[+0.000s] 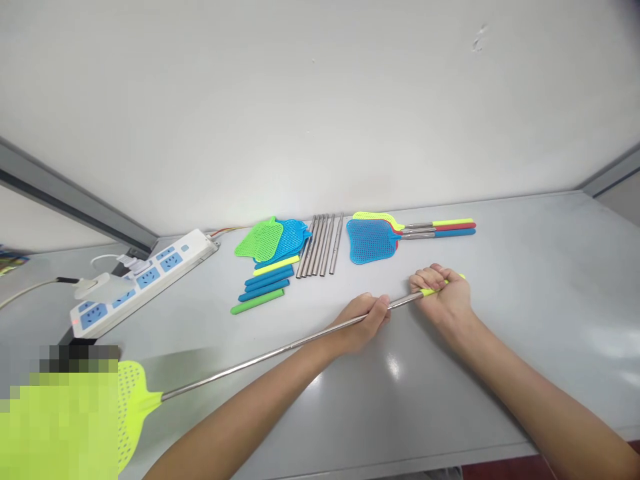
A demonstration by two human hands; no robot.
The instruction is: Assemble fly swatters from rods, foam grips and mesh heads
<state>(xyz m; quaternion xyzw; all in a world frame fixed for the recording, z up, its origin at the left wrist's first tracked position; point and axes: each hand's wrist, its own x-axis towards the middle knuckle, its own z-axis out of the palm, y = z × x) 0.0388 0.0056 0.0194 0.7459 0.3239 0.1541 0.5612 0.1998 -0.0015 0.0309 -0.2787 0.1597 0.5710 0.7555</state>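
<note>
A yellow-green fly swatter with a long metal rod stretches across the table from lower left to the right. My left hand is closed around the rod near its handle end. Wrapped round the yellow grip is my right hand, which covers most of that grip. The swatter's perforated head lies at the lower left, partly blurred out. Beyond my hands, three whole fly swatters lie stacked, a blue one on top, with red and yellow ones beneath.
Several metal rods lie side by side at the back. To their left are loose green and blue swatter heads and several coloured grips. A white power strip with plugs stands farther left. A wall bounds the back.
</note>
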